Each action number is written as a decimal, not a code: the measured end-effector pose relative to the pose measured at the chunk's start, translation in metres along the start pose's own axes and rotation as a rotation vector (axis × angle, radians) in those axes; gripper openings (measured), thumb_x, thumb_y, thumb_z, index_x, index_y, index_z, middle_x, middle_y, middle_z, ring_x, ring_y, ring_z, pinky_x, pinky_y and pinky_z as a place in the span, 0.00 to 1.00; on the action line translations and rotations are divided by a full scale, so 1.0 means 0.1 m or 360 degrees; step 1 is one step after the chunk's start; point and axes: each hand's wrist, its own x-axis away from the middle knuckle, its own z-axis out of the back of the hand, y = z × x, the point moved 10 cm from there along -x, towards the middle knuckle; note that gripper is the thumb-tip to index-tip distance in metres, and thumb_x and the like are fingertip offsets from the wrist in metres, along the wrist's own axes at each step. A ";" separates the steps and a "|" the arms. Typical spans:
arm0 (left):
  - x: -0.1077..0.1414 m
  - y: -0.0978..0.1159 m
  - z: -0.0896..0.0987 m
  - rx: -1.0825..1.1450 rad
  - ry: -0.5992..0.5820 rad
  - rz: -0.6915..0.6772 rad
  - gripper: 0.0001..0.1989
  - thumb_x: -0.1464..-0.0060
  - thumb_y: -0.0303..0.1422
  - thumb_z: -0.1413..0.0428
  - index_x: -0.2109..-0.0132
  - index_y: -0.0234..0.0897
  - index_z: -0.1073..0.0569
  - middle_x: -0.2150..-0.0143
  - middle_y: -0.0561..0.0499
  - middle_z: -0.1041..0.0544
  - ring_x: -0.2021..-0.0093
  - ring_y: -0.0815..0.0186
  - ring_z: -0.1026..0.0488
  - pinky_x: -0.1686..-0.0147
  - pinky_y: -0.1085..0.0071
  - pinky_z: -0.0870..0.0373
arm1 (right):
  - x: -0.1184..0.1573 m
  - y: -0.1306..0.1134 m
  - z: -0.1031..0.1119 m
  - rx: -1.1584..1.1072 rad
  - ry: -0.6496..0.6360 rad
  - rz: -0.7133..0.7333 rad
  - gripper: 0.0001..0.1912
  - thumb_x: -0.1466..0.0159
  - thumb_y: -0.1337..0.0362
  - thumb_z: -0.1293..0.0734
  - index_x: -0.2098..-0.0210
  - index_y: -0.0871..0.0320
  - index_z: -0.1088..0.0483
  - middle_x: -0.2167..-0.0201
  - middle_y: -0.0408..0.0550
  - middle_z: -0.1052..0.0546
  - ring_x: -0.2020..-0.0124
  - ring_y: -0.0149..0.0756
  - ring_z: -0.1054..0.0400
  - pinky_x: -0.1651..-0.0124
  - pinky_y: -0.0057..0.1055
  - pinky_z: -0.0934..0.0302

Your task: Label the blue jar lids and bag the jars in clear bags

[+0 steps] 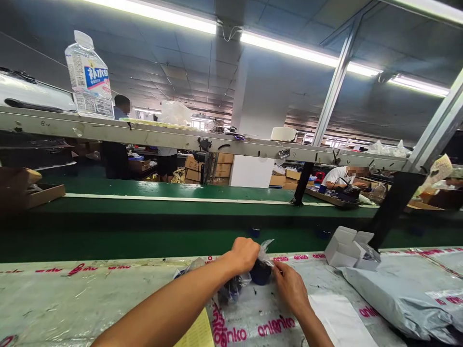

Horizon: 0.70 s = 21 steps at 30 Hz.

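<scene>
My left hand (246, 254) is closed in a fist round the gathered top of a clear plastic bag (266, 246). A dark blue round object (260, 273) shows under the film, low over the table; its exact kind is unclear. From the other side, my right hand (290, 285) pinches the bag's edge between thumb and fingers. Below my left wrist lies a clear bag with dark contents (230, 290), partly covered by the forearm.
White boxes (342, 248) stand at right beside a grey plastic packet (394, 294). White paper (342, 318) and a yellow sheet (197, 332) lie on the table. Beyond runs a green conveyor belt (108, 233); a shelf rail (162, 137) above carries a bottle (90, 79). People work farther back.
</scene>
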 end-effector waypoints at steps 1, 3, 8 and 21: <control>0.02 0.00 0.00 -0.0032 -0.0001 -0.0018 0.09 0.36 0.36 0.41 0.53 0.35 0.25 0.52 0.47 0.22 0.53 0.61 0.24 0.51 0.59 0.25 | 0.03 -0.01 -0.01 0.0068 -0.0021 0.0022 0.23 0.33 0.57 0.45 0.59 0.57 0.20 0.60 0.55 0.17 0.58 0.51 0.23 0.56 0.40 0.34; 0.06 -0.01 0.02 -0.0095 0.0015 -0.0071 0.09 0.36 0.37 0.41 0.55 0.35 0.24 0.54 0.47 0.22 0.54 0.61 0.23 0.52 0.59 0.24 | 0.10 -0.04 0.00 0.0197 -0.0044 0.0062 0.23 0.31 0.59 0.46 0.56 0.57 0.20 0.58 0.55 0.17 0.56 0.50 0.23 0.54 0.39 0.34; 0.19 0.07 0.09 -0.0309 0.0018 -0.0325 0.06 0.39 0.34 0.40 0.63 0.35 0.22 0.62 0.47 0.19 0.59 0.61 0.21 0.56 0.62 0.24 | 0.26 -0.18 0.04 0.0528 -0.0023 0.0159 0.20 0.28 0.63 0.46 0.49 0.55 0.24 0.53 0.52 0.19 0.57 0.44 0.23 0.58 0.34 0.33; 0.41 0.45 -0.08 -0.0877 0.0087 -0.0961 0.09 0.49 0.25 0.36 0.75 0.37 0.24 0.74 0.49 0.19 0.75 0.62 0.22 0.80 0.73 0.34 | 0.56 -0.17 -0.24 0.1228 -0.0048 0.0669 0.26 0.40 0.84 0.39 0.50 0.58 0.23 0.58 0.53 0.18 0.60 0.46 0.23 0.60 0.36 0.28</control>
